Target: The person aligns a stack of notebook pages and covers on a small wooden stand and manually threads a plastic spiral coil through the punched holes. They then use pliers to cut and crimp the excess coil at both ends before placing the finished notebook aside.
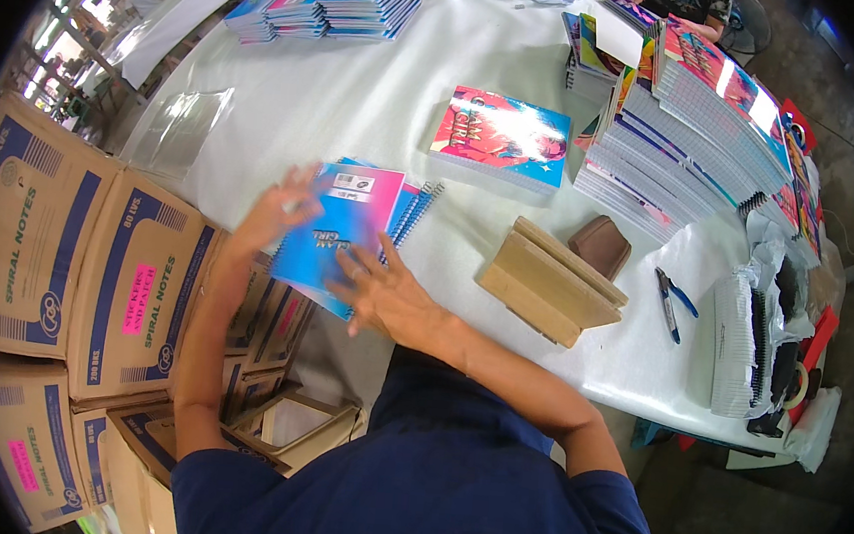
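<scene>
L hand and R hand both lay on a small stack of spiral notebooks at the near-left edge of the white surface; fingers splayed flat, pressing rather than clenched, L at the stack's left side, R on its near corner. Stack overhung the edge above open cardboard boxes. Risk, imo: w/ no real grip, the glossy covers could slide and the top notebook could drop off the edge.
</scene>
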### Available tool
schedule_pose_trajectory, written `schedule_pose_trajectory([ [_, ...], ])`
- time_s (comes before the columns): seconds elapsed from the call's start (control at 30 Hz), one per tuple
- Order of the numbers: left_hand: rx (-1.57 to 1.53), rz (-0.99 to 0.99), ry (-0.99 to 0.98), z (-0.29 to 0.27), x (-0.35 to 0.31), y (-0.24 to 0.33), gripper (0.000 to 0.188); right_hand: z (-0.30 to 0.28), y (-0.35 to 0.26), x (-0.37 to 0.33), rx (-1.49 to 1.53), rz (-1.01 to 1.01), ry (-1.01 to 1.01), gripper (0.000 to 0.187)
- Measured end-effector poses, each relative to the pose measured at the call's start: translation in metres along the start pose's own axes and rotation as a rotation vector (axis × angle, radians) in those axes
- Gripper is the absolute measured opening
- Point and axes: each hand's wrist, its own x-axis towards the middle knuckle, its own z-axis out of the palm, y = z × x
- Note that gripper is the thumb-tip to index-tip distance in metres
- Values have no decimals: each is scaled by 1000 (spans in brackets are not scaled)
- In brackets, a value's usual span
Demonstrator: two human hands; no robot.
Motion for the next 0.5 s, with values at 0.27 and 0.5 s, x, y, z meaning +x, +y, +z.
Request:
schedule_pose_trajectory([
  [0.27, 246, -138, -354, 20, 9, 49, 52, -82, 13, -76, 401, 297, 3, 30],
  [0.5, 419, 278, 219, 109, 138, 110, 81, -175, 85, -92, 422, 601, 373, 16],
])
